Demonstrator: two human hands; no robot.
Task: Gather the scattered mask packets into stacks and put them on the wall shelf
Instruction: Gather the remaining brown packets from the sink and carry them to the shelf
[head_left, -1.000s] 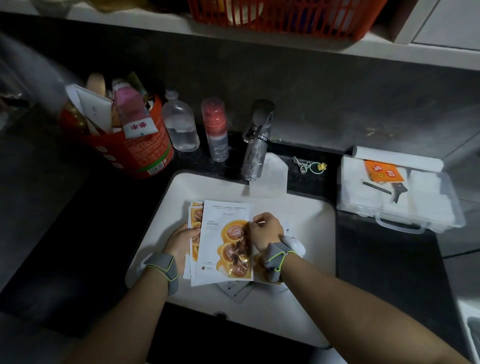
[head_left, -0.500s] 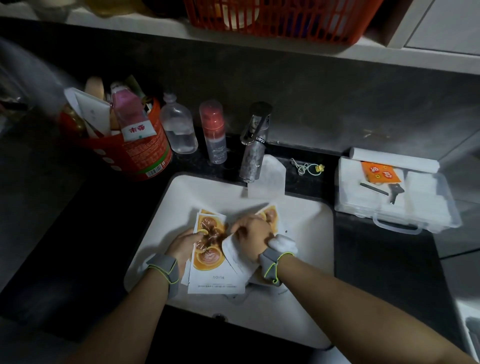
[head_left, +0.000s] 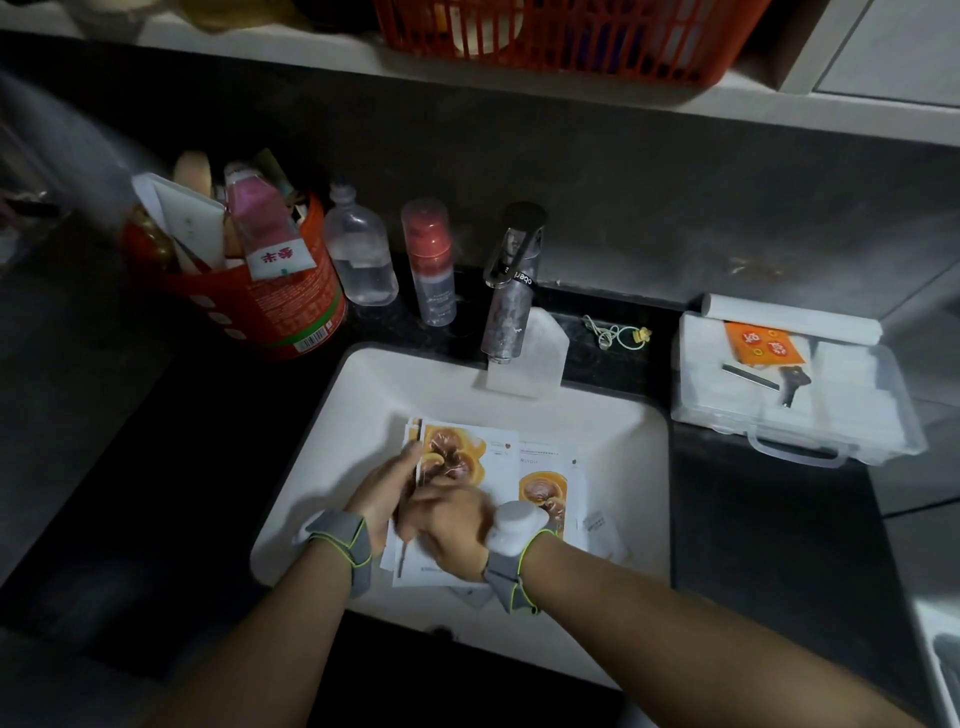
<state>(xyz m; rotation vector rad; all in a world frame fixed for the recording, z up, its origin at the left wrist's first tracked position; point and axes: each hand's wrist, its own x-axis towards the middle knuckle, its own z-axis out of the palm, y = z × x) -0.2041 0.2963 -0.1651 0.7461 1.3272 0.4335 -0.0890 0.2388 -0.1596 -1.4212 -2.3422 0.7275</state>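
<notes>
Lying in the sink (head_left: 332, 441), the stack of mask packets (head_left: 457, 457) sits between both hands: left hand (head_left: 387, 488) grips its left edge, right hand (head_left: 449, 525) presses on top; another packet (head_left: 548, 483) lies just right.

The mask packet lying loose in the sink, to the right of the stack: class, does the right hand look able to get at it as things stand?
Probably yes. The loose packet lies flat in the sink just beside the right hand, its upper part uncovered. The hand is now pressed on the stack that the left hand steadies.
</notes>
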